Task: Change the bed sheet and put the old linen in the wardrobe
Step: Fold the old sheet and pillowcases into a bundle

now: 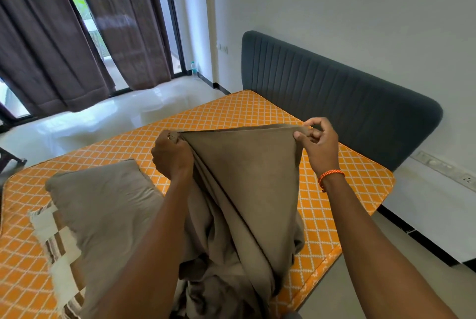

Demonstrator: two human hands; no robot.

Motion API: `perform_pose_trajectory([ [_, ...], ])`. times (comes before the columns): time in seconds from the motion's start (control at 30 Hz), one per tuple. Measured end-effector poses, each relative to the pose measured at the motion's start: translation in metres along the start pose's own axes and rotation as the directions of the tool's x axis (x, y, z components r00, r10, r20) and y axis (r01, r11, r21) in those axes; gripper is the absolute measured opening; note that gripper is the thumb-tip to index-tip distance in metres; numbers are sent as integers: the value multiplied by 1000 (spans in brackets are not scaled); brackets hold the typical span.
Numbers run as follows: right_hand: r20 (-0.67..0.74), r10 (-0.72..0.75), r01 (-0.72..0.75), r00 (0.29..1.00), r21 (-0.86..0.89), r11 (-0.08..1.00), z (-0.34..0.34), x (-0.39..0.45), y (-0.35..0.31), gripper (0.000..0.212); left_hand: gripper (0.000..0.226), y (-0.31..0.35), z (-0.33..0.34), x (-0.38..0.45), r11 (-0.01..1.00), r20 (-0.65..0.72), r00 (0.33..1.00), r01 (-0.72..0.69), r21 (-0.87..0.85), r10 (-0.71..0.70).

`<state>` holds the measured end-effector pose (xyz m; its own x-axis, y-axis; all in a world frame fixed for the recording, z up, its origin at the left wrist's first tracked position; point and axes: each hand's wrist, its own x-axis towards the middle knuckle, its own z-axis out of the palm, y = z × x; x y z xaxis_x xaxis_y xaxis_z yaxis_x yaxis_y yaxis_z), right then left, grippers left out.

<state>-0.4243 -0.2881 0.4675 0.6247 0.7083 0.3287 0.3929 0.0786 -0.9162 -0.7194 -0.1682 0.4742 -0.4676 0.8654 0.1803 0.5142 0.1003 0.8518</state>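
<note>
Taupe sheet (247,177): top edge stretched taut between two raised hands, remainder bunched on mattress front edge. Left hand (171,156) fisted round one corner; right hand (318,143) pinching other corner between thumb and fingers. Bare orange lattice mattress (231,112), open beyond hands up to grey headboard (334,92). Taupe pillow (103,202) left, over striped cloth (55,241). Glossy floor (103,112), brown curtains (64,35), white wall. Small bottle (195,70) by window, indistinct. Sheet's lower folds cut off at frame bottom.
</note>
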Motion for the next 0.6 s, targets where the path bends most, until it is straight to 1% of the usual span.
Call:
perform_pose_trajectory([
  [0.07,11,61,-61,998,88,994,-1,1,2,39,24,-1,0,2,1000,-8,1000,1,-1,-1],
  [0.1,21,107,-109,994,118,987,0,3,5,39,24,-1,0,3,1000,-11,1000,2,-2,-2],
  [0.23,19,287,-283,958,242,928,5,5,15,32,22,-1,3,3,1000,-3,1000,-1,12,1],
  [0.33,1,340,-321,940,331,887,8,6,21,22,24,-2,7,4,1000,5,1000,0,26,0],
  [0.4,-59,358,-313,932,365,877,9,5,19,15,24,-2,9,3,999,24,999,-23,25,22],
  [0.47,-146,379,-310,914,353,883,9,7,18,16,22,-1,12,0,997,53,996,-70,24,68],
  [0.5,-189,394,-324,900,316,892,10,9,17,19,21,0,13,-1,996,68,994,-90,26,88],
  [0.53,-234,405,-342,884,267,901,11,11,17,20,21,0,16,-2,995,93,991,-98,32,95],
  [0.6,-350,388,-368,853,126,921,16,13,17,21,19,-4,22,0,998,189,980,-66,26,59],
])
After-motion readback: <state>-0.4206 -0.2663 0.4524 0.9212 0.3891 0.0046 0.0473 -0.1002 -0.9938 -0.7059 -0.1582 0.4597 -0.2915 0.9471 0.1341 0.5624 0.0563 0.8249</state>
